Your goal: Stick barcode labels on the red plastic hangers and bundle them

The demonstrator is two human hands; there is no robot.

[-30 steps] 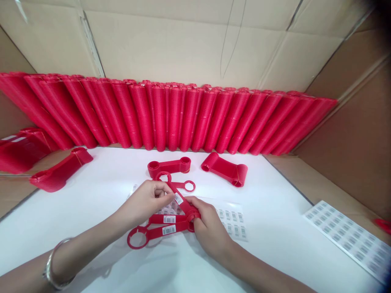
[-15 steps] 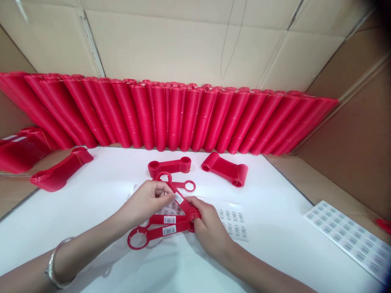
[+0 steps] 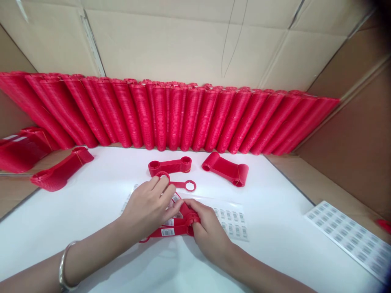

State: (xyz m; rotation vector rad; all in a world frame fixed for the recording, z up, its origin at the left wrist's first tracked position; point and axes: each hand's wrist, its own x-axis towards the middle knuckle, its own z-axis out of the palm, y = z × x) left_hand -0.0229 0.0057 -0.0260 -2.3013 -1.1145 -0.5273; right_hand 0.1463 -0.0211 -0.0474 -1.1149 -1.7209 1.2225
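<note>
Left hand (image 3: pixel 149 205) has turned, grip unclear; right hand (image 3: pixel 211 228) clamps red pieces (image 3: pixel 181 230), long axes fanning leftward

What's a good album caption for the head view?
Right hand grips fanned, barcode-labelled red pieces, left hand touching one, before red stacks.

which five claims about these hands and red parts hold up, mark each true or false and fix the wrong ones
1. The right hand grips the fanned red parts near one end. True.
2. The bracelet is on the right arm. False: the bracelet is on the left.
3. Barcode labels show on the gripped parts. True.
4. The upright stacks are blue. False: the stacks are red.
5. A label sheet lies at far right. True.
</note>
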